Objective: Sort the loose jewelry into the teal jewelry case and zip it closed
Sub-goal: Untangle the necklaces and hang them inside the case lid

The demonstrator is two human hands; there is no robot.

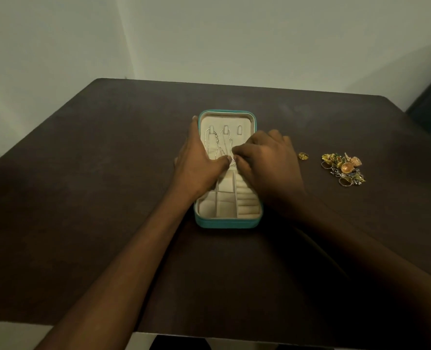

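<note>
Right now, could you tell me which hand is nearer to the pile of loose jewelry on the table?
The right hand. It works over the open teal case, with the jewelry pile further to its right. The left hand rests on the case's left side, farther away.

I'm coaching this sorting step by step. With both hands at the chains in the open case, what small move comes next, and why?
Probably tuck the chain ends flat at the lid's bottom edge, then let go. Both the right hand and the left hand meet there, the chains already hang from the hooks, and the jewelry pile still waits on the table.
</note>
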